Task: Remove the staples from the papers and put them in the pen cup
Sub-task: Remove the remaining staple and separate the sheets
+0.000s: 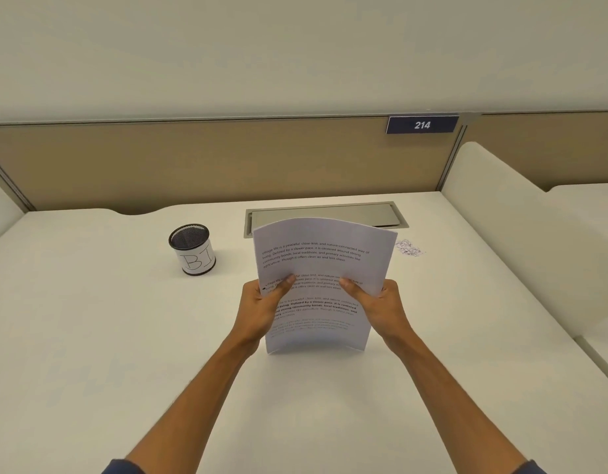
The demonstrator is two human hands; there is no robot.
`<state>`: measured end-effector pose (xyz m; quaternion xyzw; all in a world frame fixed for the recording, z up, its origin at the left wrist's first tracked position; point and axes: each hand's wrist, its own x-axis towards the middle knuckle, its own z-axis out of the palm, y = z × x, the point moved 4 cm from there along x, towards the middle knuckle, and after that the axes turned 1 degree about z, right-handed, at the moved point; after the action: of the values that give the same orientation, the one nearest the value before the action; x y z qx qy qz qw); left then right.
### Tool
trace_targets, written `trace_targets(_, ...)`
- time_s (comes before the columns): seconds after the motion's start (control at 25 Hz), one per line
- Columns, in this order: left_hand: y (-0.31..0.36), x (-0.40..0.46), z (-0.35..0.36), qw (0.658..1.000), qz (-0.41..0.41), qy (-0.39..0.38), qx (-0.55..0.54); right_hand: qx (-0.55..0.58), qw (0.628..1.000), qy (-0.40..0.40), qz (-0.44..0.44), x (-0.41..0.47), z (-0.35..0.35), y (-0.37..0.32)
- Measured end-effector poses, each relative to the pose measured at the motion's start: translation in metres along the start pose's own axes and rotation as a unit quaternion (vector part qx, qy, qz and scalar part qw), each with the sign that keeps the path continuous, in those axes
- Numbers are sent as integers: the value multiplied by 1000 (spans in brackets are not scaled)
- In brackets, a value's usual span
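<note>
Papers [321,265], thin, bowed, printed

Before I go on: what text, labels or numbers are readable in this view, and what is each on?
"214": white digits on the blue plate on the partition.
"BI": handwritten on the white label of the pen cup.
"Village life is a peaceful, close-knit, and nature-connected way of living. Defined by a slower pace, it is centered around strong community bonds...": printed on the papers, repeated in the lower paragraphs; the bottom paragraph is too blurred to read.
</note>
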<state>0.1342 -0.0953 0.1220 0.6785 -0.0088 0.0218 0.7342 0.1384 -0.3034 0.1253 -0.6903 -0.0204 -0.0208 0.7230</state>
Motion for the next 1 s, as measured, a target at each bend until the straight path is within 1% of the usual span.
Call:
trace_targets(0.24, -7, 9, -2, 999, -32, 6, -11, -11, 1000, -5, 21, 4, -4, 7)
trace_targets(0.36, -11, 18, -5, 996, -82, -4, -32, -14, 999, 11, 27, 13, -8, 8)
trace_targets(0.48, -24, 29, -9, 990, -136, -26, -30, -12, 997, -2, 74, 23, -12, 22)
trace_targets(0.68, -42, 45, -14, 982, -173, 22, -76, 35, 982, -42, 180, 27, -13, 57)
trace_targets(0.84, -68, 55, -15, 976, -203, 60, -60, 49, 963, -71, 255, 25, -15, 89)
trace_targets(0.92, -80, 56, -15, 972, -216, 72, -48, 46, 959, -81, 269, 26, -16, 101)
trace_targets(1.0, -88, 57, -14, 971, -222, 78, -40, 11, 965, -68, 252, 35, -21, 105)
